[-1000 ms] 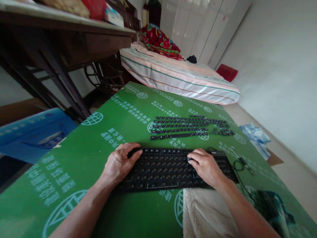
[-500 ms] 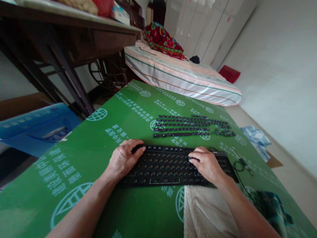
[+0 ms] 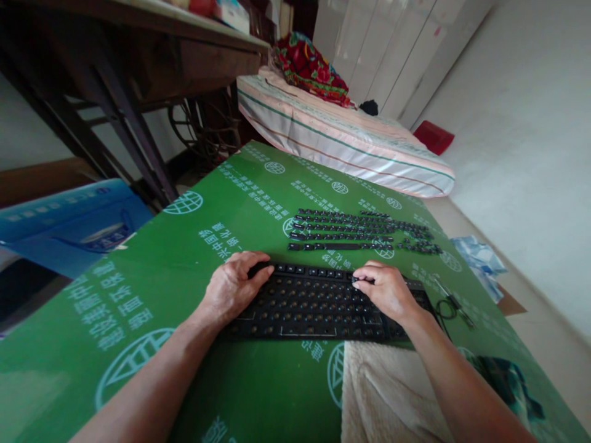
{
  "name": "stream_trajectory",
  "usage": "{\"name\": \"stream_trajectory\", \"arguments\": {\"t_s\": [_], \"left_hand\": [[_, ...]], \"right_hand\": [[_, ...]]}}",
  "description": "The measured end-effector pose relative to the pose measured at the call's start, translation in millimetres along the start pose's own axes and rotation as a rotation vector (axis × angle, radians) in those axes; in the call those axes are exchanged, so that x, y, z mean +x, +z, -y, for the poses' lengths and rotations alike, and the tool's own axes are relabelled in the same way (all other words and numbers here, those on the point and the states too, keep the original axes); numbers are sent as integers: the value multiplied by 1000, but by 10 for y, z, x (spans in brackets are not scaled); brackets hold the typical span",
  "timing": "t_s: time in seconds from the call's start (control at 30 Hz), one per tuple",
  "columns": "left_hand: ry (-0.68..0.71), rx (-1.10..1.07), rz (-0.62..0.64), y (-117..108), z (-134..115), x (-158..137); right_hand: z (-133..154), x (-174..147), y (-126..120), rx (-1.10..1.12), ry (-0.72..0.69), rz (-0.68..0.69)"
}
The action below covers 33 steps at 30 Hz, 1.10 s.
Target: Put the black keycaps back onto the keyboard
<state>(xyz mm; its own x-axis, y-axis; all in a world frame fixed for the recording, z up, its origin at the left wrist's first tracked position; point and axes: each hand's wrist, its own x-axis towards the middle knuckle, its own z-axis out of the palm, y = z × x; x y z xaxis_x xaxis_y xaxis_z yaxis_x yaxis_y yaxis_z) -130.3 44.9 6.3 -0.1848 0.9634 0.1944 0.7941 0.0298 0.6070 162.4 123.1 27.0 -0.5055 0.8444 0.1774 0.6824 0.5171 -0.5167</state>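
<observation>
Over the last second, the person's right hand (image 3: 385,289) has shifted slightly away from the body, its fingertips now just beside the right end of the top row of small black keys (image 3: 300,269). The work now seems centred on that row. The thumb and index finger are drawn together in a pinch; whether a key is caught between them cannot be told. The left hand (image 3: 235,283) stays at the far left corner of the long black plastic keyboard (image 3: 305,307), thumb and fingers grasping its edge.

The keyboard lies flat on a green table (image 3: 231,381) printed with pale characters and globes, its near edge by a fluffy beige cloth (image 3: 388,381). Its top row carries key tops, while most of the visible field below shows bare brownish switches; the right end is partly hidden by the forearm. Beyond it, loose black keycaps (image 3: 340,247) lie in near-parallel rows.
</observation>
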Motion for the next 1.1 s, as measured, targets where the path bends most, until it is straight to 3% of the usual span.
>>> {"name": "stream_trajectory", "arguments": {"t_s": [0.73,1.1], "left_hand": [[23,-20,-3,30,5,-9],[18,-23,-9,22,-17,-9]], "right_hand": [[-130,217,-66,51,44,186],[-119,227,-78,114,93,210]]}}
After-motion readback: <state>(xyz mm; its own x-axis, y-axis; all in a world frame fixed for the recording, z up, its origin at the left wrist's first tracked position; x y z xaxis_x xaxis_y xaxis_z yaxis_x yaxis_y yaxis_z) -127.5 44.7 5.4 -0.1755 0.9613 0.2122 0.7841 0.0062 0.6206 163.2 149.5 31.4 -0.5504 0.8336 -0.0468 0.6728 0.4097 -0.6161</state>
